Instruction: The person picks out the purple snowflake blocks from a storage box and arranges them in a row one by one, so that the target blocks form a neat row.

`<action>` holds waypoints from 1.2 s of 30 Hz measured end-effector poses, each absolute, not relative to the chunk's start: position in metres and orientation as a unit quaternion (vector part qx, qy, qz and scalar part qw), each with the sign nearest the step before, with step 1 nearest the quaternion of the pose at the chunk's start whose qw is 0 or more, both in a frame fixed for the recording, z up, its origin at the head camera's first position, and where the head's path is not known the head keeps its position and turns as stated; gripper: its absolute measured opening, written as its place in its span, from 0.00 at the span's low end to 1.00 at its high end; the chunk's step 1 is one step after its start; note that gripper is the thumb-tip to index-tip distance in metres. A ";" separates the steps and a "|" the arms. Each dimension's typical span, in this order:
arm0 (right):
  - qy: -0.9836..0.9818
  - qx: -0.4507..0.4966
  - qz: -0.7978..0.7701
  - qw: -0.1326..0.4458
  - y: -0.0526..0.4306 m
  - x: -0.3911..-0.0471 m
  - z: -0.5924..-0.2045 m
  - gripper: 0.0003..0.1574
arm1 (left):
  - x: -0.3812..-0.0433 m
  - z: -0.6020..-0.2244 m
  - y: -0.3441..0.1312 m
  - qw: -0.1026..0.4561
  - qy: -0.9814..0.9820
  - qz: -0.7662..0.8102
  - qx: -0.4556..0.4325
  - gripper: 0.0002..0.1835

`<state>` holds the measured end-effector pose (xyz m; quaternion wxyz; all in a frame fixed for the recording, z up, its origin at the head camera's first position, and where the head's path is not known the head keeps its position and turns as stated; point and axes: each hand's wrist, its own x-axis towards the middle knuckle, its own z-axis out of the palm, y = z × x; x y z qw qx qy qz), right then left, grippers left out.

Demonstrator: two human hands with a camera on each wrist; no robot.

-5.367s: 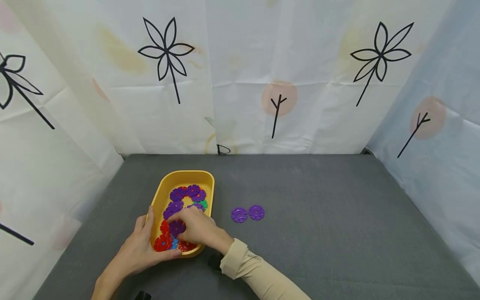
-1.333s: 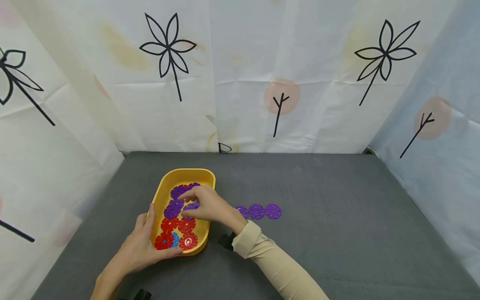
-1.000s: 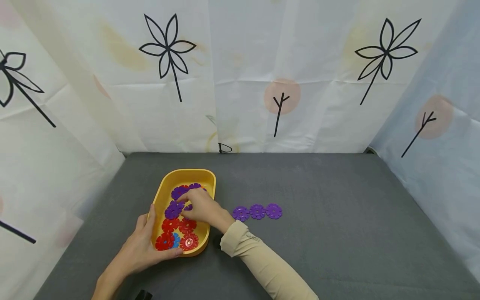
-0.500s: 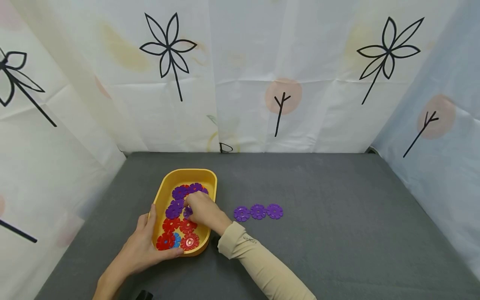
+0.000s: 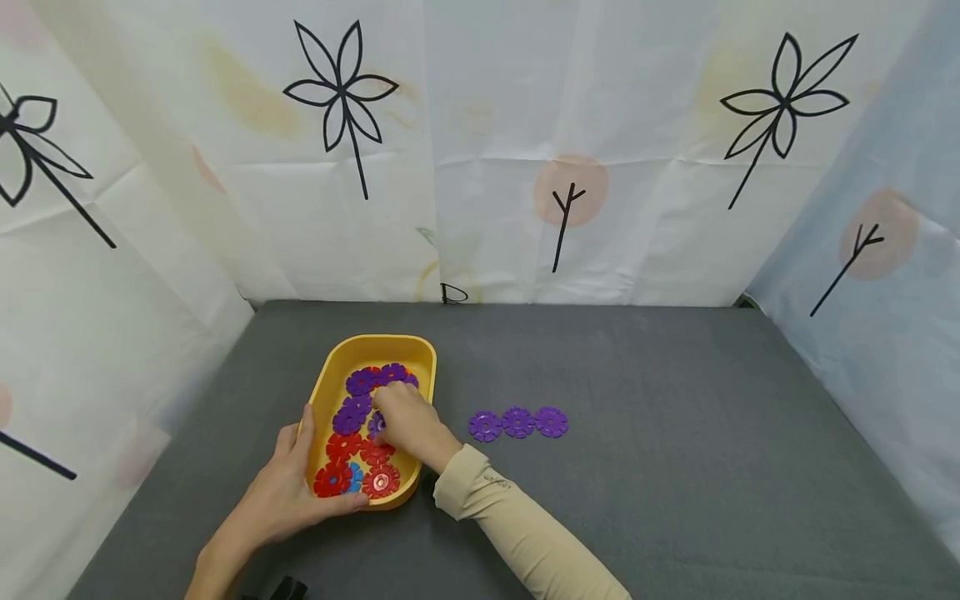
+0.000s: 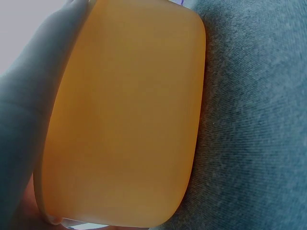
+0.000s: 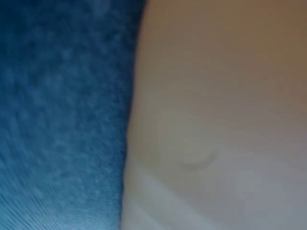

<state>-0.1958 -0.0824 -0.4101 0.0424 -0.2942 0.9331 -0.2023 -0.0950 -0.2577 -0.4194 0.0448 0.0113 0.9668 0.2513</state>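
My left hand [image 5: 281, 483] grips the yellow tray [image 5: 324, 383] at its left side and near corner, thumb along the near rim. The tray's outer wall [image 6: 124, 115] fills much of the left wrist view. Inside the tray lie purple, red and blue flower-shaped plastic discs. My right hand [image 5: 412, 425] reaches in over the right rim, finger and thumb curled on either side of a purple flower disc [image 5: 376, 423], which it partly hides. Red flower discs [image 5: 344, 445] lie nearer the front, with a blue flower disc [image 5: 355, 477] among them.
Three purple flower discs [image 5: 518, 422] lie in a row on the grey table [image 5: 637, 483], right of the tray. Patterned white cloth [image 5: 495, 225] stands behind the table and at both sides. A black object [image 5: 288, 588] shows at the lower edge.
A third purple disc has joined the row since the oldest frame. My right hand has come back into the tray and curled its fingers down at a purple disc; the left hand keeps its grip.
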 end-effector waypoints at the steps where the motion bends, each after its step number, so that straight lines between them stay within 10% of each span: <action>1: 0.933 -0.292 -0.205 0.041 -0.082 -0.195 -0.410 0.18 | -0.095 -0.419 -0.258 0.044 0.967 0.252 0.013 0.79; 36: 0.842 -0.312 -0.427 0.110 -0.063 -0.207 -0.402 0.31 | -0.096 -0.419 -0.257 0.056 0.965 0.256 0.005 0.78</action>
